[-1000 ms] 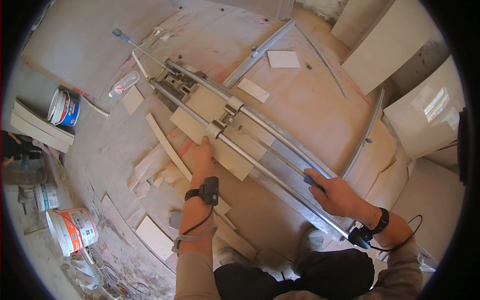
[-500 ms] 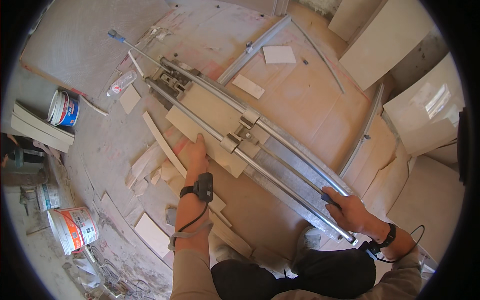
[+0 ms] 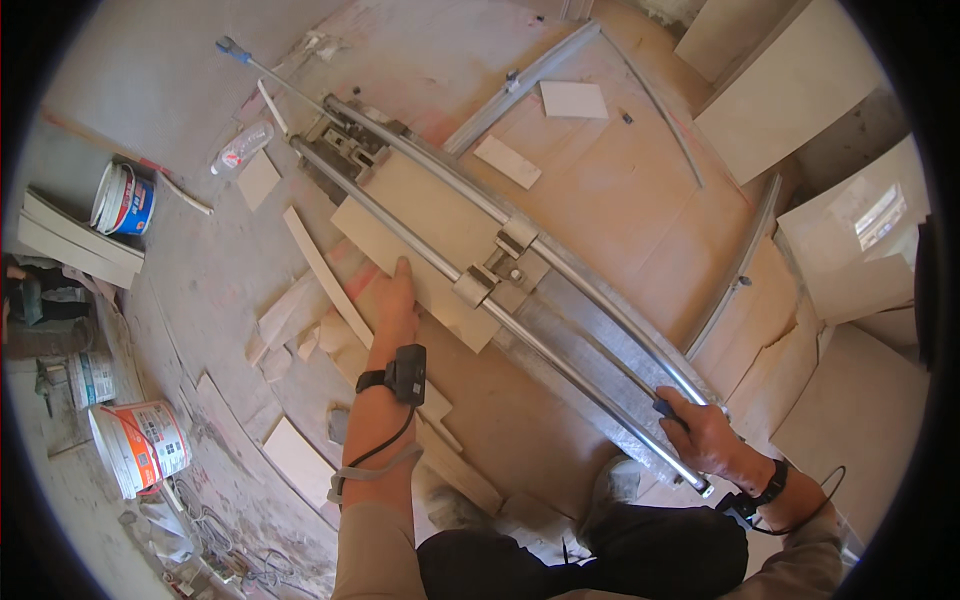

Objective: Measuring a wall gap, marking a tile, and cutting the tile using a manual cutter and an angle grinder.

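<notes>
A manual tile cutter with two steel rails lies slantwise on the floor in front of me. Under its rails sits a beige tile, its long side jutting out to the left. My left hand is at that side, gripping the tile's edge with one digit on top; its other fingers are mostly hidden. My right hand is closed round the dark grip of the cutter's lever, low over the near end of the rails. This lever runs to the sliding carriage, which stands over the tile's near part.
Tile strips and offcuts lie left of the cutter, near a plastic bottle. Two buckets stand farther left. Beyond the cutter are a metal rail and small tile pieces. Large tiles lean at right.
The carriage has slid a little toward me along the rails, with the lever and my right hand. My left hand stays at the tile's edge. The view has shifted slightly.
</notes>
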### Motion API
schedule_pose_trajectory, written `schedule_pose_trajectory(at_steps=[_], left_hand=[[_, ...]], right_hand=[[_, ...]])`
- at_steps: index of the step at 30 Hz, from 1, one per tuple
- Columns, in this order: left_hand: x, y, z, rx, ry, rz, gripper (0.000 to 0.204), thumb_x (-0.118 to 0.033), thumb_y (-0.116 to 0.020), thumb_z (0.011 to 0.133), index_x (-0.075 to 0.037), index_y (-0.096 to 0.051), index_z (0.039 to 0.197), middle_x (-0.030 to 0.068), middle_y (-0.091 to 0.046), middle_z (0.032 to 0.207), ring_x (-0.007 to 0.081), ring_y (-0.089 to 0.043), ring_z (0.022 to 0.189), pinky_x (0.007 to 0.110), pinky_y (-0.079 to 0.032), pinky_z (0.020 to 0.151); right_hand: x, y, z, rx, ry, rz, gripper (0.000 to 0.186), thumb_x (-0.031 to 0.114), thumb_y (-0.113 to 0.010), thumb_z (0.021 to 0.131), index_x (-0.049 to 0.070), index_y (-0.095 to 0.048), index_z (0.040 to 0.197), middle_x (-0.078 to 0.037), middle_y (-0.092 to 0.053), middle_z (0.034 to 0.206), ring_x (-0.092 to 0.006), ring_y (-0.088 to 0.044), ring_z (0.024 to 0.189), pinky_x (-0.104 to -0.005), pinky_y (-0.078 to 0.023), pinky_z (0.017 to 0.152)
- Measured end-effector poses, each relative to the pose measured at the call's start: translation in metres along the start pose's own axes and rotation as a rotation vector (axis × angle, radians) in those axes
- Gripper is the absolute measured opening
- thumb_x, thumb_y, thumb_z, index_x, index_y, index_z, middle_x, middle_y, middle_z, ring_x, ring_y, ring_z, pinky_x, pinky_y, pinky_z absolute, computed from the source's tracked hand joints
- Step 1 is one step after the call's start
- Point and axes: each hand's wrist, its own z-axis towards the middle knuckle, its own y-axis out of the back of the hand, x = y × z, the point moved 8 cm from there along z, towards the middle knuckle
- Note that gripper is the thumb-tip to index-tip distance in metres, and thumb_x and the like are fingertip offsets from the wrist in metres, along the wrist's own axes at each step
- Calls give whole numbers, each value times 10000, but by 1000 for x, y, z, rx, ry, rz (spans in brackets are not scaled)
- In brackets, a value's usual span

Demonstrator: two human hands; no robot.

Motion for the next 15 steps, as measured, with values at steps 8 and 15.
schedule_pose_trajectory(at_steps=[8,15], left_hand=[[11,14,15,-79,-74,32,376,-286,-608,946,77,-621,1042,146,-666,906,239,-642,696,388,-501,572],[1,15,5,-97,-207,168,436,-260,-629,922,109,-603,1152,223,-677,1054,304,-655,942,393,-493,820]], right_hand=[[-8,-10,15,13,-29,-35,381,44,-656,863,43,-557,1231,-189,-656,758,-357,-672,657,-387,-538,585],[126,-42,274,21,67,-70,355,227,-485,956,165,-488,1306,-251,-646,791,-454,-631,739,-553,-491,645]])
